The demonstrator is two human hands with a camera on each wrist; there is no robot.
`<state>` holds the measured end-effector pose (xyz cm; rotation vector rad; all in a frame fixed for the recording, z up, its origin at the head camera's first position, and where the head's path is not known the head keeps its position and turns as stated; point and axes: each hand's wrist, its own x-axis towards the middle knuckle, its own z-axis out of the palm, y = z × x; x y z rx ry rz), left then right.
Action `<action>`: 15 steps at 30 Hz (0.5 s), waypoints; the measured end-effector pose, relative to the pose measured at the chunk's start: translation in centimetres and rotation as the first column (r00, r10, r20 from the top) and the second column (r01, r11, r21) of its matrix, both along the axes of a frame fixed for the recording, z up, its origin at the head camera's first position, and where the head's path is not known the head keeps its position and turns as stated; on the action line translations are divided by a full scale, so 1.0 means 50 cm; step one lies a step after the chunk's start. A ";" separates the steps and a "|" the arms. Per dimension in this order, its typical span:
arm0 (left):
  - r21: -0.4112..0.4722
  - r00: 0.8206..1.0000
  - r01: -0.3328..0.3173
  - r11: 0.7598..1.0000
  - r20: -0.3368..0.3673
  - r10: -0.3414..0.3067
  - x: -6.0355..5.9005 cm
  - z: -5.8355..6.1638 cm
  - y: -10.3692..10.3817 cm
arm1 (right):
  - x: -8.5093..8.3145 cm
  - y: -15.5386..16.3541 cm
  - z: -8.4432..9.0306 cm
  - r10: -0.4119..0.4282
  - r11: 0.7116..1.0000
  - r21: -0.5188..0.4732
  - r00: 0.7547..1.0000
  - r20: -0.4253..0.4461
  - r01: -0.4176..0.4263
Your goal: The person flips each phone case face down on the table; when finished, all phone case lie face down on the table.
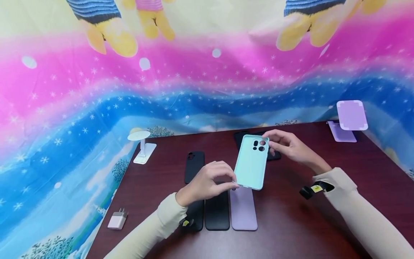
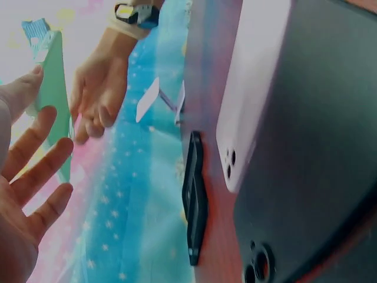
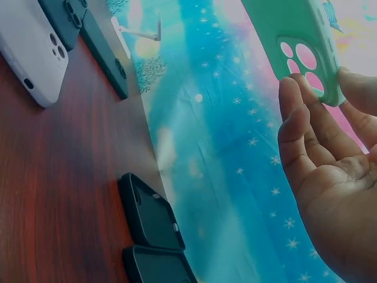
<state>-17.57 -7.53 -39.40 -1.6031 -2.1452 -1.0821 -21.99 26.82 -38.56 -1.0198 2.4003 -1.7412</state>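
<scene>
Above the table, a mint-green phone case (image 1: 250, 165) is held up between both hands, tilted, with its hollow inside and camera cutouts showing in the head view. My left hand (image 1: 210, 181) pinches its lower left corner between thumb and fingers. At the upper right corner, beside the cutouts, my right hand (image 1: 288, 145) pinches it; the right wrist view shows the fingertips on the green case (image 3: 294, 35) near its camera holes. Below lie a lavender phone case (image 1: 244, 212) and a black one (image 1: 217, 214) side by side, with another black one partly hidden by my left wrist.
One more black case (image 1: 194, 167) lies farther back on the dark red table. Two black cases (image 3: 153, 212) lie behind the mint one. A white stand (image 1: 138, 136) is at back left, a lilac stand (image 1: 352, 115) at back right. A charger plug (image 1: 117, 219) sits left.
</scene>
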 end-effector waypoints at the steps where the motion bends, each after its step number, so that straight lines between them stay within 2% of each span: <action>1: -0.005 1.000 -0.008 1.000 -0.003 0.008 0.004 0.000 0.003 | -0.002 -0.002 -0.001 0.008 1.000 -0.008 1.000 0.010 -0.008; 7: -0.017 1.000 -0.025 1.000 -0.012 0.025 0.023 0.003 0.015 | -0.009 -0.011 -0.008 0.069 0.996 -0.064 0.994 0.080 -0.064; 15: -0.043 0.995 -0.053 0.998 -0.087 0.049 0.032 0.012 0.033 | -0.019 -0.013 -0.003 0.114 0.991 -0.087 0.985 0.130 -0.103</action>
